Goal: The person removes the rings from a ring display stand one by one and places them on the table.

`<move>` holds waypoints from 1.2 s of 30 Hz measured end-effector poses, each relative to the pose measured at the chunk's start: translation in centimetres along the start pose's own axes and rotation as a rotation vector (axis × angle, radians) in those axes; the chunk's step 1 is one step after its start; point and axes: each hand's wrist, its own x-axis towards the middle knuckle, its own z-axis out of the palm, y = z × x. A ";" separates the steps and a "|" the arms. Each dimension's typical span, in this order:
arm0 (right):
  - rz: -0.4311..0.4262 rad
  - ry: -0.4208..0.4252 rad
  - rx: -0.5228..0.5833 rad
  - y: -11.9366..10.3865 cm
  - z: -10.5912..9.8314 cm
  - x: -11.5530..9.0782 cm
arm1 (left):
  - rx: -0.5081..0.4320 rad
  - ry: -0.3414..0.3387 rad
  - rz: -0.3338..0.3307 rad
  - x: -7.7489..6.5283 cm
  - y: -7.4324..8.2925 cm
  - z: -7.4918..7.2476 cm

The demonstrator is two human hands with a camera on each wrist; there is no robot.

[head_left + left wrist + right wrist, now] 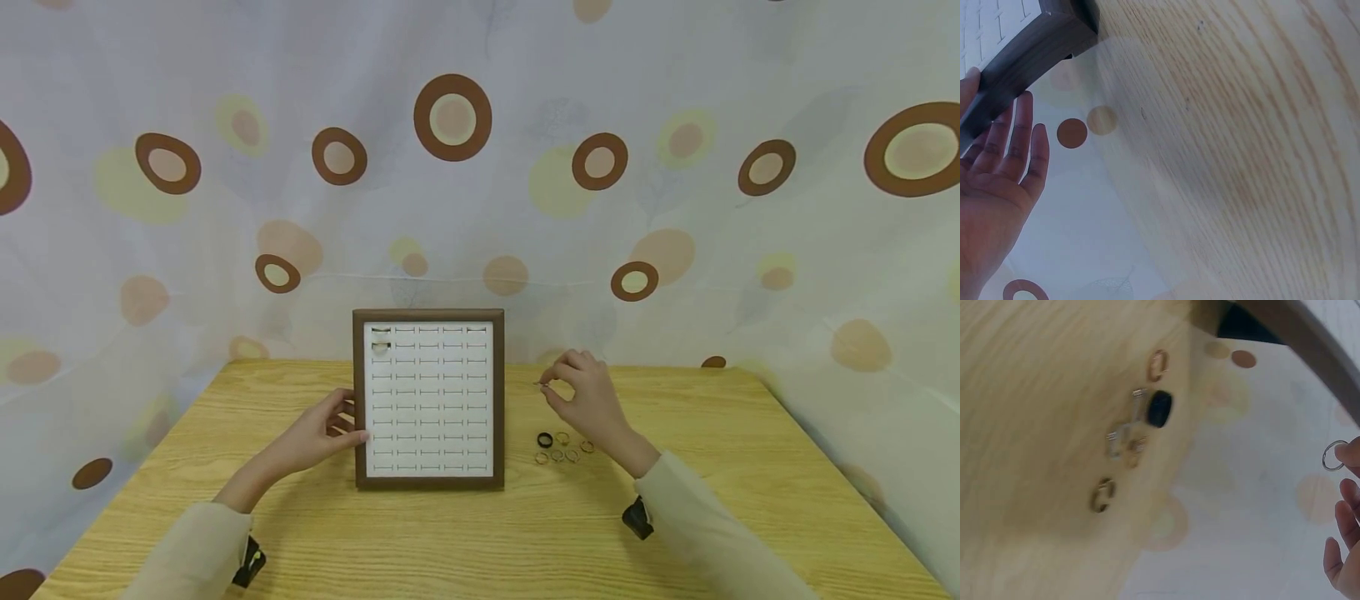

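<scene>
A ring display board [429,400] with a brown frame and slotted white face stands upright on the table. Two rings [381,345] sit in its left column, in the top two rows; something dark also shows in the top right slot. My left hand [318,433] grips the board's left edge, thumb on the front and fingers behind; the left wrist view shows this hand [997,181] at the dark frame side. To the right of the board, my right hand [592,404] pinches a thin silver ring [1333,455] between thumb and forefinger, raised above the table.
Below my right hand, several loose rings [572,457] lie on the wooden table [465,550], among them a wide black ring [544,440]. A patterned curtain [480,200] hangs behind the table and along both sides.
</scene>
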 end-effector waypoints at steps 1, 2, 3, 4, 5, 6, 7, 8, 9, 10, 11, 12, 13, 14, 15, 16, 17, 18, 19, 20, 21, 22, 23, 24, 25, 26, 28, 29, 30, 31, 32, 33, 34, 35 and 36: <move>0.006 -0.008 -0.009 0.3 0.1 -0.3 | -0.002 0.002 -0.007 0.0 0.0 0.0; 0.015 -0.018 -0.015 0.6 0.2 -0.6 | -0.002 0.002 -0.010 0.0 0.0 0.0; 0.021 -0.031 -0.019 0.8 0.3 -0.8 | -0.004 0.003 -0.011 0.0 0.0 0.0; 0.027 -0.044 -0.027 1.0 0.4 -1.0 | -0.003 0.003 -0.010 0.0 0.0 0.0; 0.032 -0.057 -0.034 1.2 0.5 -1.3 | -0.004 0.002 -0.010 0.0 0.0 0.0; 0.040 -0.071 -0.037 1.5 0.6 -1.5 | -0.003 0.000 -0.002 0.0 -0.1 0.1; 0.045 -0.084 -0.047 1.8 0.7 -1.7 | -0.007 0.003 -0.009 0.0 0.0 0.1; 0.049 -0.098 -0.055 2.0 0.8 -2.0 | -0.008 0.003 -0.008 0.0 -0.1 0.1; 0.052 -0.112 -0.063 2.3 1.0 -2.2 | -0.012 0.004 -0.009 0.0 -0.1 0.1; 0.056 -0.127 -0.068 2.6 1.2 -2.4 | -0.011 0.002 -0.008 0.0 -0.1 0.1; 0.058 -0.140 -0.063 2.8 1.3 -2.6 | -0.012 0.001 -0.007 0.0 -0.1 0.1; 0.061 -0.153 -0.060 3.0 1.5 -2.7 | -0.012 -0.001 -0.006 0.1 -0.1 0.1; 0.062 -0.170 -0.068 3.2 1.7 -2.9 | -0.016 0.000 -0.012 0.1 0.0 0.1; 0.065 -0.186 -0.071 3.4 1.8 -3.0 | -0.015 -0.002 -0.010 0.1 0.0 0.1; 0.069 -0.204 -0.077 3.6 2.0 -3.1 | -0.015 -0.003 -0.009 0.1 0.0 0.1; 0.075 -0.223 -0.076 3.7 2.1 -3.2 | -0.012 -0.005 -0.008 0.0 0.0 0.1; 0.078 -0.240 -0.072 3.8 2.2 -3.3 | -0.012 -0.006 -0.007 0.0 0.0 0.1; 0.082 -0.262 -0.085 3.9 2.4 -3.4 | -0.013 -0.007 -0.006 0.0 0.1 0.1; 0.086 -0.284 -0.095 3.9 2.5 -3.4 | -0.014 -0.006 -0.007 0.0 0.1 0.1; 0.089 -0.304 -0.100 3.9 2.6 -3.5 | -0.014 -0.007 -0.008 0.0 0.1 0.1; 0.091 -0.323 -0.101 4.0 2.7 -3.5 | -0.013 -0.007 -0.009 0.0 0.1 0.1; 0.090 -0.339 -0.104 4.0 2.7 -3.5 | -0.013 -0.007 -0.010 0.0 0.1 0.1; 0.089 -0.352 -0.109 4.0 2.8 -3.5 | -0.013 -0.006 -0.009 0.0 0.1 0.1; 0.090 -0.368 -0.115 4.1 2.9 -3.5 | -0.013 -0.005 -0.010 0.0 0.1 0.1; 0.090 -0.380 -0.110 4.1 3.0 -3.5 | -0.011 -0.006 -0.007 0.0 0.1 0.1; 0.091 -0.393 -0.108 4.1 3.1 -3.5 | -0.008 -0.007 -0.001 0.0 0.0 0.0; 0.096 -0.420 -0.099 4.2 3.2 -3.5 | -0.008 -0.005 -0.002 0.0 0.1 0.0; 0.101 -0.434 -0.092 4.2 3.2 -3.5 | -0.008 -0.006 -0.004 0.0 0.1 0.0; 0.105 -0.448 -0.086 4.2 3.2 -3.5 | -0.006 -0.007 -0.005 0.0 0.1 0.0; 0.104 -0.461 -0.086 4.2 3.3 -3.5 | -0.006 -0.008 -0.006 0.0 0.1 0.0; 0.107 -0.474 -0.087 4.2 3.3 -3.5 | -0.006 -0.008 -0.010 0.0 0.1 0.0; 0.106 -0.483 -0.085 4.2 3.3 -3.5 | -0.008 -0.007 -0.017 0.0 0.1 0.0; 0.104 -0.492 -0.086 4.2 3.3 -3.4 | -0.004 -0.009 -0.012 0.0 0.1 0.0; 0.100 -0.498 -0.087 4.2 3.3 -3.4 | -0.002 -0.010 -0.008 0.0 0.1 0.0; 0.096 -0.505 -0.089 4.2 3.3 -3.4 | 0.000 -0.010 -0.007 0.0 0.1 -0.1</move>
